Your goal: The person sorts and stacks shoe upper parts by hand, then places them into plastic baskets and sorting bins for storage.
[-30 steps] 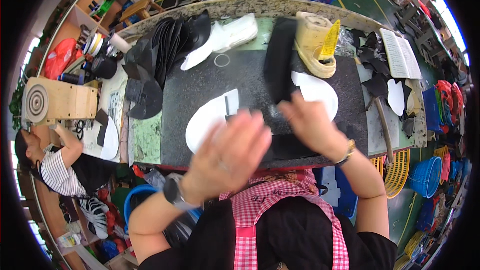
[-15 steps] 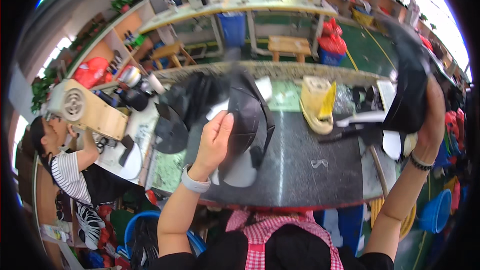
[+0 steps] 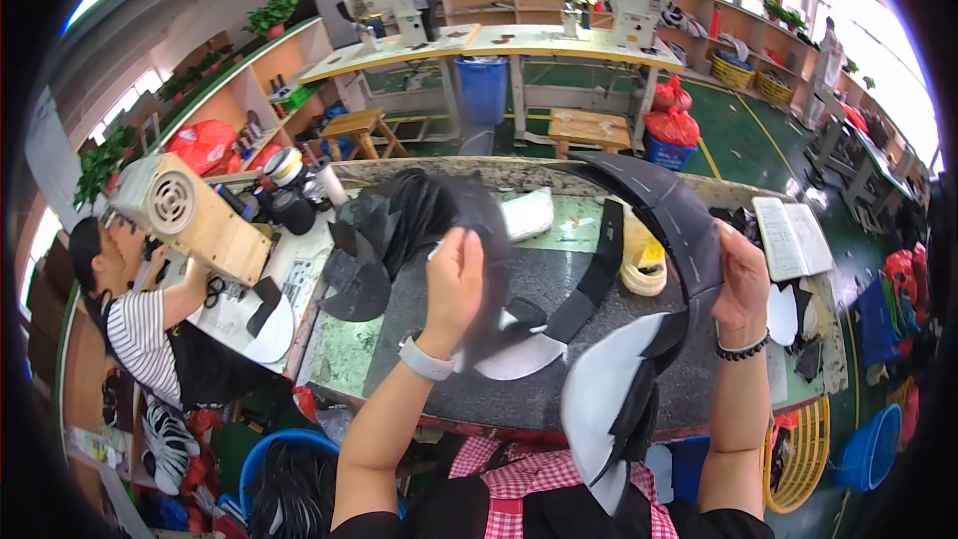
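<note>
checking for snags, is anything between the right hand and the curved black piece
Nothing visible is: the right hand grips the curved black piece directly at its edge. The black strip on the table lies off to the left, not between them.

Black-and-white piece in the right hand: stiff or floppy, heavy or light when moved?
The black-and-white piece probably bends but has some spring: its black band arches above the right hand. Likely light for its size, given its thin white panels and one-handed hold.
</note>
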